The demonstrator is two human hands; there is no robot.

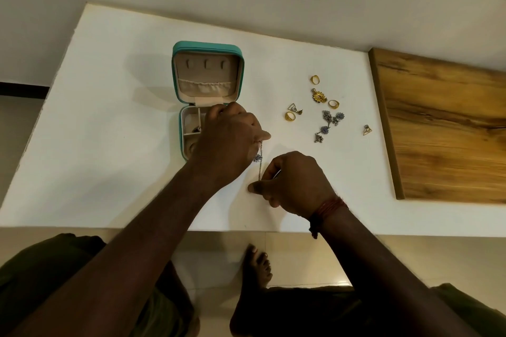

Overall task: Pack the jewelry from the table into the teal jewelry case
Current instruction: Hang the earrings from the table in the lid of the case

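1. While the white table (115, 123) carries everything, the open teal jewelry case (207, 48) sits left of centre, its lid at the far side.
2. The left hand (228, 137) hovers over the case tray, nearest it, pinching one end of a chain.
3. The right hand (294, 183), nearer and to the right, pinches the other end.
4. The silver chain (260, 165) hangs taut between them, running near to far.
5. Loose rings and earrings (328, 113) lie further right.

A home: tiled floor (301, 249), bare foot (257, 268), white table (109, 117).
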